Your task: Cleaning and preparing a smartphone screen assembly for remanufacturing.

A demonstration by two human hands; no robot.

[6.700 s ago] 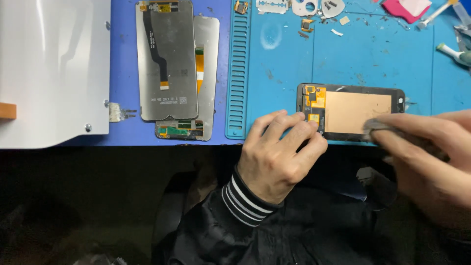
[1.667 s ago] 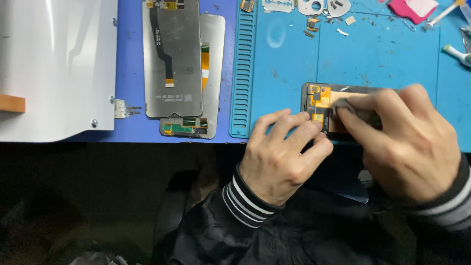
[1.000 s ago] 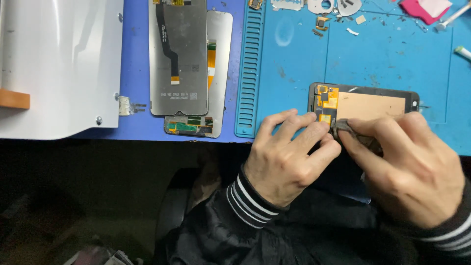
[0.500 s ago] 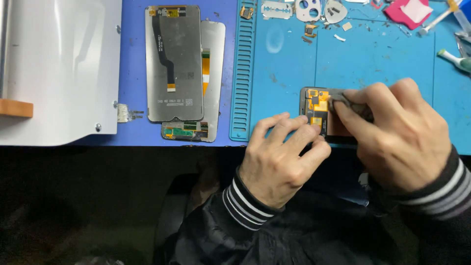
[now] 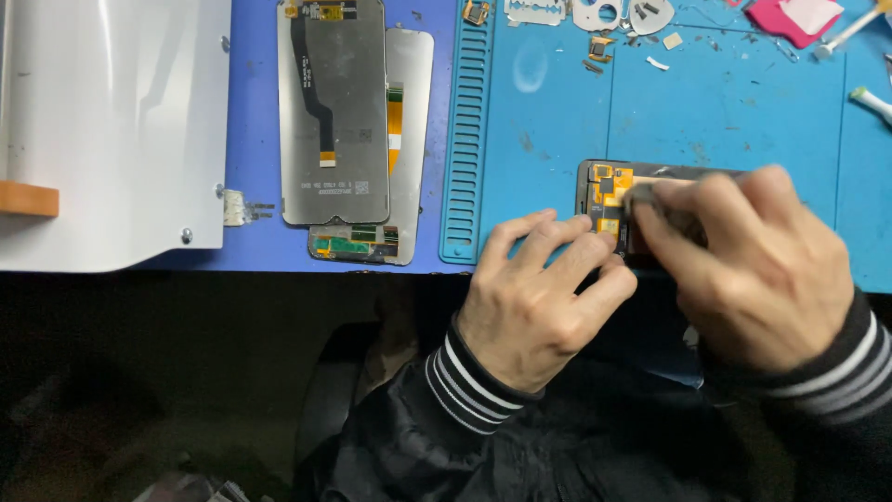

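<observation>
The phone screen panel (image 5: 606, 195) lies back-up near the front edge of the blue surface (image 5: 743, 102), mostly covered by the right hand (image 5: 753, 270). That hand is curled, pinching a small grey wad (image 5: 650, 200) against the panel. The left hand (image 5: 539, 293) rests just beside it, fingers bent, fingertips pressing the panel's left end, grasping nothing. 2 larger screen panels (image 5: 334, 112) lie stacked toward the left. A pink packet (image 5: 790, 19) sits at the back right corner.
</observation>
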